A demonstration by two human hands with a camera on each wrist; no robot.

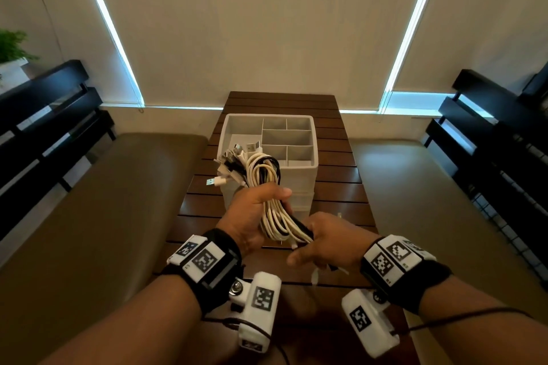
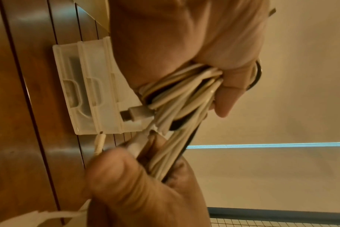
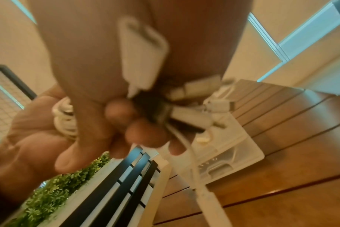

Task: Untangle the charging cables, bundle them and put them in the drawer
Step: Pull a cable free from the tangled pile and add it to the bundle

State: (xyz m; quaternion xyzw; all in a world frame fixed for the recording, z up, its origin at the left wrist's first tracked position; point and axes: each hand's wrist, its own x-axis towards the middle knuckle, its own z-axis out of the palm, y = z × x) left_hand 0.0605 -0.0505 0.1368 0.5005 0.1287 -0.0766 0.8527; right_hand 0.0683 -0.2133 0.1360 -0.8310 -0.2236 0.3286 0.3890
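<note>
A dark slatted wooden counter (image 1: 341, 184) runs up the middle of the head view. At its centre stands a white plastic drawer unit (image 1: 299, 184), its top tray split into compartments. In front of it, lower centre, a bundle of white and black charging cables (image 1: 268, 184) is held above the counter. The left hand (image 1: 252, 210) has its fingers wrapped round the bundle's middle, plugs fanning out above. The right hand (image 1: 326, 243) pinches the bundle's lower end.
</note>
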